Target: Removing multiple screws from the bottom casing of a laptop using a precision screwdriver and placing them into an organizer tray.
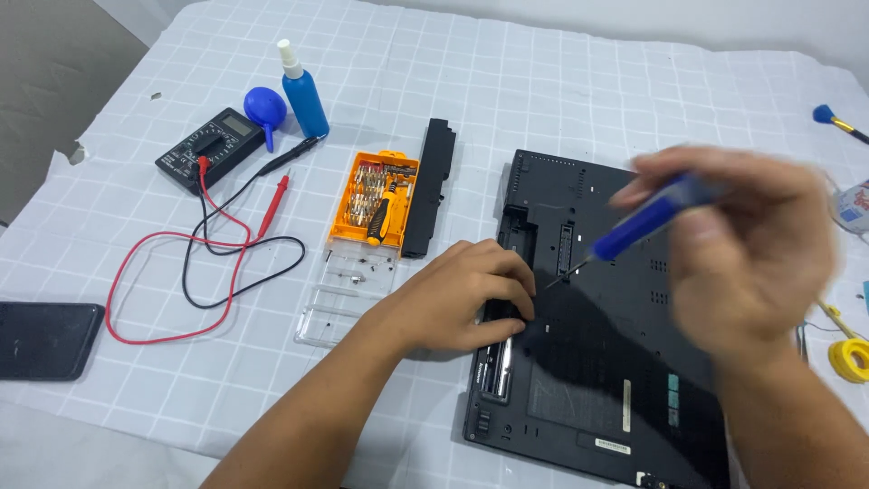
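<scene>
Blue-handled screwdriver (644,220), slim metal tip on matte black laptop underside (597,362).

A blue-handled screwdriver (644,220) sits in the right hand (751,263) over the black laptop (606,380). Left of the left hand (462,299): an orange bit case (374,199), black multimeter (210,148) with red and black leads, blue spray bottle (303,95). The tabletop (507,72) cloth is white with a grey grid.

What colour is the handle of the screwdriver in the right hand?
Blue, seen in the head view: screwdriver held by the right hand.
</scene>
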